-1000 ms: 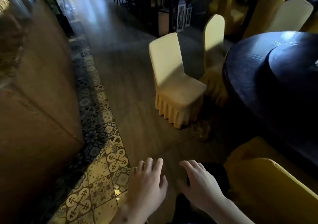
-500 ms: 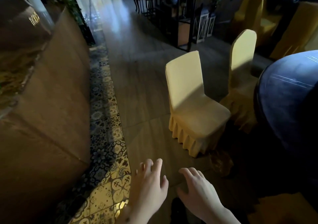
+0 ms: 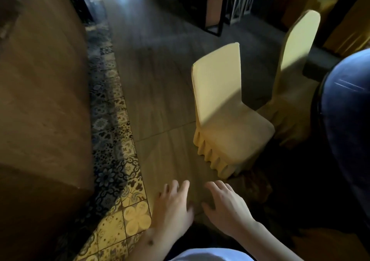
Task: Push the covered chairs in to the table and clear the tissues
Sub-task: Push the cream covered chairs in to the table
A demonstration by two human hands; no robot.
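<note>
A yellow covered chair [image 3: 226,118] stands on the floor ahead, pulled out from the dark round table [image 3: 348,108] at the right edge, its seat facing the table. A second covered chair [image 3: 292,64] stands behind it, closer to the table. My left hand [image 3: 172,206] and my right hand [image 3: 226,206] hover low in front of me, fingers spread, holding nothing, well short of the near chair. I see no tissues; a crumpled dark shape [image 3: 256,182] lies on the floor by the chair's skirt, too dim to identify.
A tall wooden counter [image 3: 44,100] fills the left side, with a strip of patterned tiles [image 3: 118,160] along its base. A black metal shelf frame [image 3: 216,6] and more covered chairs [image 3: 348,24] stand at the back. Wood floor [image 3: 158,92] lies between counter and chair.
The view has swung left and moved forward, so the near chair has slid right and grown larger. The chair at my lower right has left the frame. My hands stay low and empty.
</note>
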